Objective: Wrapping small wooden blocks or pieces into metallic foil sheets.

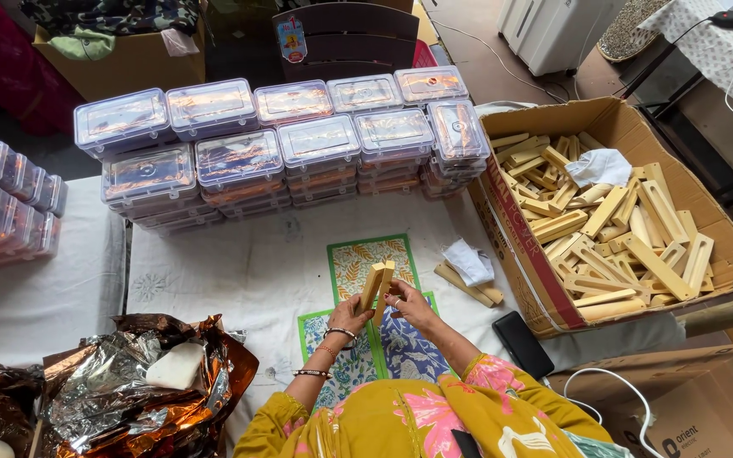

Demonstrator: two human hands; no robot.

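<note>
Over the white cloth [239, 271], both hands' grips, left hand [348, 317] and right hand [409, 305], close on upright wooden pieces [377, 284].

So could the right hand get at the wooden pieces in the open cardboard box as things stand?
Probably yes. The cardboard box lies open on the right hand's side, wooden pieces exposed on top, nothing between them. But both hands currently hold a wooden block.

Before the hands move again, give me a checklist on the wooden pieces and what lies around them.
1. Left hand grips the wooden pieces: ok.
2. Right hand touches them: ok.
3. Pieces held upright above the patterned mats: ok.
4. Cardboard box of wooden parts open at the right: ok.
5. Stacked clear lidded containers apart from the hands: ok.
6. Whether the held pieces are joined: cannot tell.
</note>
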